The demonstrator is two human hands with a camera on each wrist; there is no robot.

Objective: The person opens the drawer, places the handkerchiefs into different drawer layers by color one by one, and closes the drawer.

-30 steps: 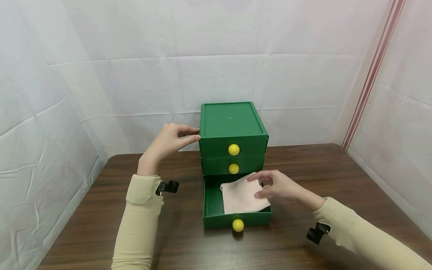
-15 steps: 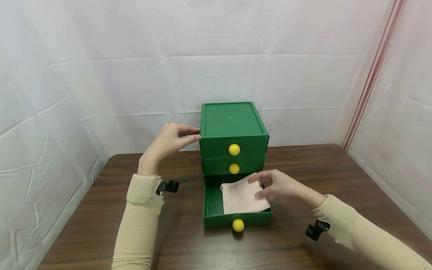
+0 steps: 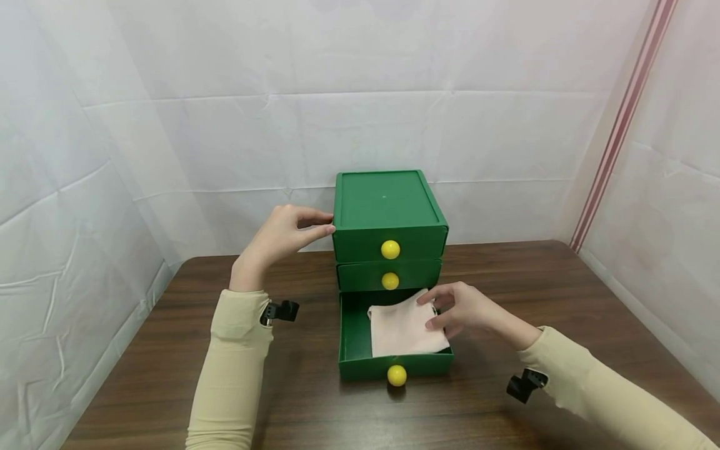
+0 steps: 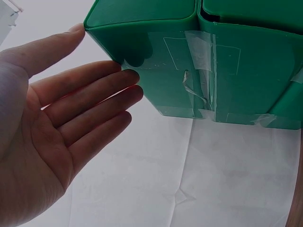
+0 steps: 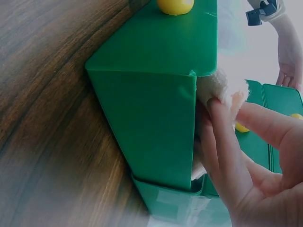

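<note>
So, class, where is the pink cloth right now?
In the head view, the pink cloth lies in the open bottom drawer, right of centre, with the right hand touching its far right corner.
</note>
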